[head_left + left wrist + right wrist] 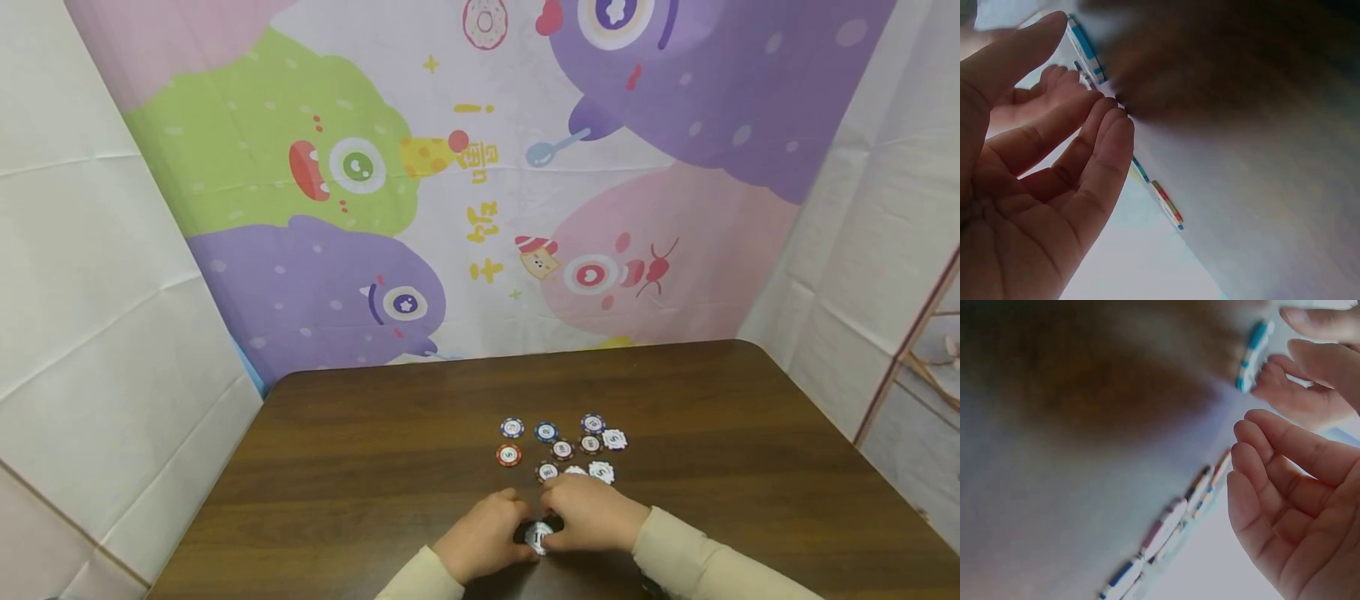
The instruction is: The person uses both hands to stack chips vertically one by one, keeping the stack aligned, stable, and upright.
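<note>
Pale chip: numbered "10" (538, 537), lies number up on the worktop (337, 467), between the two hands and towards the near edge, which is out of view.
Left hand: (486, 533) to the left of the chip; its wrist view shows fingers loosely bent and thumb apart from them, nothing pinched.
Right hand: (596, 512) opposite; fingers likewise loosely bent, thumb clear of them. In the head view the thumb overlaps the chip's rim; contact I cannot tell.
Step in hand: I judge it to be positioning or gathering this one chip, both hands cupped about it.
Next move: would call for a thumb and finger brought in on the rim, or a flat push; a thin disc lying flat gives little to pinch.
Containers: I see none; the chips lie straight on the wood.
Loose group: ten chips beyond the hands, right of mid-worktop, short of the far edge: a red chip (508, 455) leftmost, blue chips (547, 432) farthest back, dark chips (562, 450) amid, white chips (602, 472) to the right, one partly hidden by the right hand.
</note>
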Available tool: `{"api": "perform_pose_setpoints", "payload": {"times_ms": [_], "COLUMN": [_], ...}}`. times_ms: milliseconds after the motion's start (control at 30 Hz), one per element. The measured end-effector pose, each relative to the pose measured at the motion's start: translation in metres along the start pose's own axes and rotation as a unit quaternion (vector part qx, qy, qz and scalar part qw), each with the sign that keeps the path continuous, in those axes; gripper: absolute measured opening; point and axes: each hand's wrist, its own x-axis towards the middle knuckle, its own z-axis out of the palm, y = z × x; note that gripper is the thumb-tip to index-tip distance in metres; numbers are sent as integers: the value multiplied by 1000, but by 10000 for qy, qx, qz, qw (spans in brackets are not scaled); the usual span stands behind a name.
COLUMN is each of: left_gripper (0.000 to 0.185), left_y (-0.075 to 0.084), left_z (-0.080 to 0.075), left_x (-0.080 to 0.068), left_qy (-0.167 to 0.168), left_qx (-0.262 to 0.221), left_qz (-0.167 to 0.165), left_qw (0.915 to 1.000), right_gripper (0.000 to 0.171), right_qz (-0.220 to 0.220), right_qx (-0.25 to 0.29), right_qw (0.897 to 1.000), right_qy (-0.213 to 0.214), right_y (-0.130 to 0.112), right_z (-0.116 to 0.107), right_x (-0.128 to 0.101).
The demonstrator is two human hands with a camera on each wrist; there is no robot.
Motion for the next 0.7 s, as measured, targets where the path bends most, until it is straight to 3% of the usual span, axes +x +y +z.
{"api": "perform_pose_setpoints", "payload": {"times_ms": [333,700], "left_gripper": [25,23], "left_y": [5,7], "left_z": [0,1], "left_x": [5,5], "left_qy": [-154,-76], "left_qx": [253,425], "left_qz": [97,167], "left_qw": [9995,9989], "right_gripper": [28,27], "right_qz": [251,345], "right_qx": [75,358], "right_qw": [9995,9976], "right_qy": [173,478], "right_y": [15,30], "right_z": [-19,-24], "right_x": [2,11]}}
